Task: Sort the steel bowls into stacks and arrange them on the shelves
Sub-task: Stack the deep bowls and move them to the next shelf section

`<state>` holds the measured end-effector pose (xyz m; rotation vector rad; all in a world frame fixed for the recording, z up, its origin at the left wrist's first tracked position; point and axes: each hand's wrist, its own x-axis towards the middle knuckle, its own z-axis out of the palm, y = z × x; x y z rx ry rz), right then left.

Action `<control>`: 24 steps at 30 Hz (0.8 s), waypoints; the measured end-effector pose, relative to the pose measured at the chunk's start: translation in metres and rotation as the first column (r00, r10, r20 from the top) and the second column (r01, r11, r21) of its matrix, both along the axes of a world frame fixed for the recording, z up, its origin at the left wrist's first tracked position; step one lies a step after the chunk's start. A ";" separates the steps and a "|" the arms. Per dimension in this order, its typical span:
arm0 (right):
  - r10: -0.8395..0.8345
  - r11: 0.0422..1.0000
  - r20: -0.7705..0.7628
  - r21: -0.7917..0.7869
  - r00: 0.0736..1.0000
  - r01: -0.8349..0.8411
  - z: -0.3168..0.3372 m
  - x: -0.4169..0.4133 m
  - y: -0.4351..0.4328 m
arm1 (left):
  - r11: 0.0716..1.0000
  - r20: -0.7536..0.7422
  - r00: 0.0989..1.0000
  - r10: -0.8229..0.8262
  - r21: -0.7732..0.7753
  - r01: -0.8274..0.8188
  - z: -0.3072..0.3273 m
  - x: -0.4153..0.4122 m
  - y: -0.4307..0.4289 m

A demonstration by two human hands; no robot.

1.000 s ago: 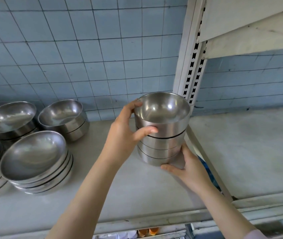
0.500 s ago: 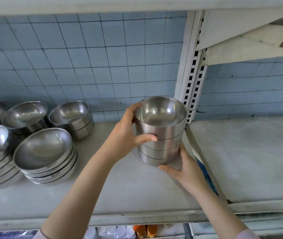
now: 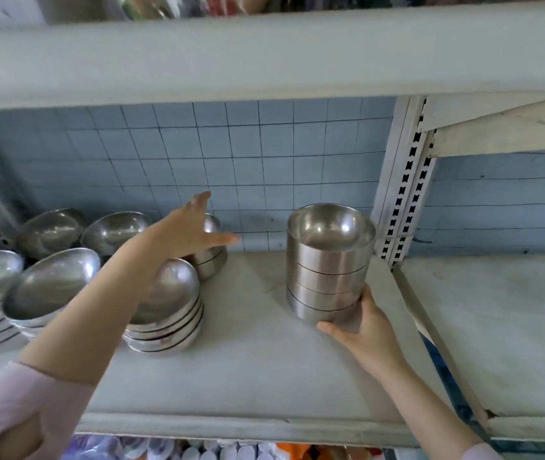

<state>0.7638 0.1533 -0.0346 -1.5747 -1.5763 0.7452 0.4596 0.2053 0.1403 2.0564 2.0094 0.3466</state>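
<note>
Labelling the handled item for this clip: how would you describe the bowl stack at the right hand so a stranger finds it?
Find the white perforated upright dividing the grey shelf. Just left of it is a stack of steel bowls, its base gripped by the right hand. Unlike the wide, shallow bowl stacks further left, it is straight-sided, a tall cylinder.

You are working in soft, even light that is falling bright on the shelf board (image 3: pixel 264 366) and dimmer and bluish on the tiled wall (image 3: pixel 264 154) under the upper shelf (image 3: pixel 264 61). The stack of bowls (image 3: pixel 329 260) is catching pale, mild highlights and casting a faint shadow on that wall. Your left hand (image 3: pixel 191 227) is looking slightly blurred. The wide lens is bowing the shelves and the post (image 3: pixel 404 180) toward the picture's edges.
</note>
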 end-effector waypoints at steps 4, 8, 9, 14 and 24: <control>-0.016 1.000 -0.001 -0.002 1.000 0.016 0.001 -0.028 0.010 | 0.984 -0.238 0.971 0.003 -0.174 -0.046 -0.006 -0.035 0.039; -0.056 0.998 -0.027 0.018 0.998 0.057 0.000 -0.058 0.018 | 0.952 -0.385 0.921 -0.049 -0.296 -0.074 -0.016 -0.042 0.063; -0.068 0.997 -0.024 0.030 0.997 0.069 -0.001 -0.064 0.019 | 0.949 -0.398 0.916 -0.050 -0.306 -0.081 -0.018 -0.044 0.067; -0.125 0.989 0.024 0.079 0.992 0.123 -0.004 -0.074 0.019 | 0.944 -0.352 0.935 -0.036 -0.319 -0.084 -0.024 -0.054 0.078; -0.126 0.990 -0.018 0.055 0.992 0.126 -0.006 -0.075 0.019 | 0.997 0.222 0.974 -0.044 0.073 0.029 0.027 -0.062 0.061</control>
